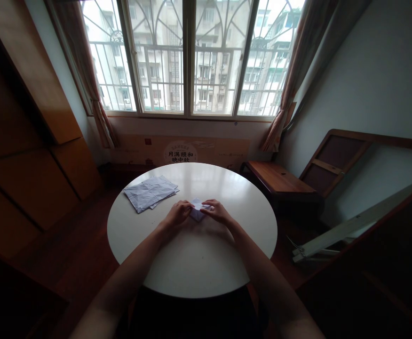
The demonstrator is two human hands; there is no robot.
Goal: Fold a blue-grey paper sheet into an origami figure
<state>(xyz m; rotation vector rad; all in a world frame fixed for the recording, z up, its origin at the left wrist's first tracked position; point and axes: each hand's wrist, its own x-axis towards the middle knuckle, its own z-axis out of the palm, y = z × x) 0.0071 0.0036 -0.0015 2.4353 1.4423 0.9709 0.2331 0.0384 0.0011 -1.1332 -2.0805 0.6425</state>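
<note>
A small folded piece of paper (196, 215), white with a bluish tint, lies on the white round table (195, 263) between my two hands. My left hand (178, 213) grips its left edge with curled fingers. From the other side, my right hand (216, 211) pinches the paper's right edge between thumb and fingers. Part of the paper is hidden behind my fingertips. Farther back on the left rests a stack of creased paper sheets (150, 192), apart from both hands.
By the window wall behind the table stands a long printed cardboard panel (209, 147). A low wooden bench (280, 176) is at the right, with a folded pale frame (319, 245) nearer me. Wooden cabinets (61, 174) line the left side.
</note>
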